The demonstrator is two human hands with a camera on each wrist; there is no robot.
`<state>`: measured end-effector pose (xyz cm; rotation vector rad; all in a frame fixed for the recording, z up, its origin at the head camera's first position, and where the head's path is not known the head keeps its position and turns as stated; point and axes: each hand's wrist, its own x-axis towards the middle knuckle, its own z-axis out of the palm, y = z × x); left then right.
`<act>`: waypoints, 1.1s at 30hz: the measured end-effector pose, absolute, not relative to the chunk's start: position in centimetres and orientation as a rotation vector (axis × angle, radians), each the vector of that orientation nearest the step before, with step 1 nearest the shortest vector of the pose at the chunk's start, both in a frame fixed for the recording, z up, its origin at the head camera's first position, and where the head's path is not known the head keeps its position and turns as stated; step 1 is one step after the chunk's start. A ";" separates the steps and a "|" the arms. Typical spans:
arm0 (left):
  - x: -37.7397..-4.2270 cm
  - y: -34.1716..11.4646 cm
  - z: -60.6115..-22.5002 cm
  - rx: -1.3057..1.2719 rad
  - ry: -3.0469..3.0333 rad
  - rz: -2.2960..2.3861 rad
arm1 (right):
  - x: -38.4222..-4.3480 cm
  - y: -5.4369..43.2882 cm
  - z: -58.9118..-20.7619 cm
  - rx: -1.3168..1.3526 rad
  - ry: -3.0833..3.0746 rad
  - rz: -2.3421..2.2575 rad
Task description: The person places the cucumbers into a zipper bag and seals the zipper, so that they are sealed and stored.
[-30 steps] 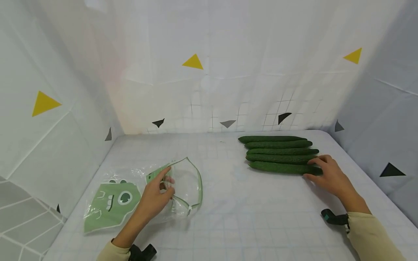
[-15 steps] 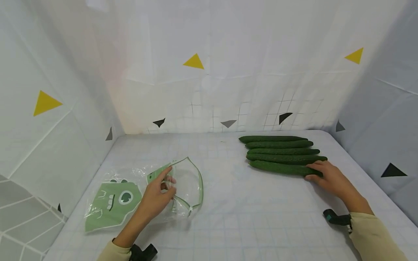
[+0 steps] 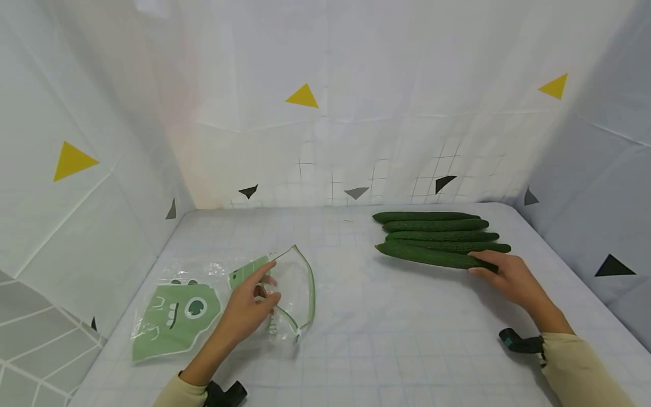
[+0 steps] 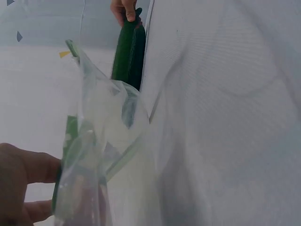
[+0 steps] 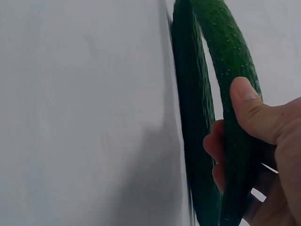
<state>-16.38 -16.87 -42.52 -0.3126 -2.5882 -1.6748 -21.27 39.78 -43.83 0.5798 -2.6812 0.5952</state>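
A clear plastic zip bag with a green cartoon face lies at the left of the table, its green-edged mouth spread toward the right. My left hand grips the bag near the mouth, index finger along the upper edge and thumb by the lower one. In the left wrist view, fingertips meet the bag's green strip. My right hand holds the nearest cucumber by its right end, thumb on top and fingers curled beneath. The cucumber's left end is tilted up over the table, overlapping the cucumber behind it.
Several more cucumbers lie side by side behind the held one, at the back right. White sheet walls with yellow and dark triangles enclose the table at the back and sides.
My right hand has closed its grip on the front cucumber and raised it, its far end shifting up and left. My left hand has moved slightly right at the bag's mouth.
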 end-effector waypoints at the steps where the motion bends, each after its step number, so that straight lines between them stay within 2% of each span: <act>1: -16.4 -16.8 -42.6 -0.316 -2.589 -1.669 | -21.3 39.2 -43.7 0.583 -2.677 0.612; 11: -16.4 -16.6 -42.6 -0.327 -2.578 -1.616 | -20.9 32.9 -42.2 0.654 -2.628 0.731; 20: -16.5 -16.6 -42.5 -0.255 -2.535 -1.679 | -21.0 28.1 -42.9 0.700 -2.646 0.844; 33: -16.3 -16.2 -42.7 -0.283 -2.516 -1.721 | -21.2 21.6 -43.3 0.839 -2.649 0.772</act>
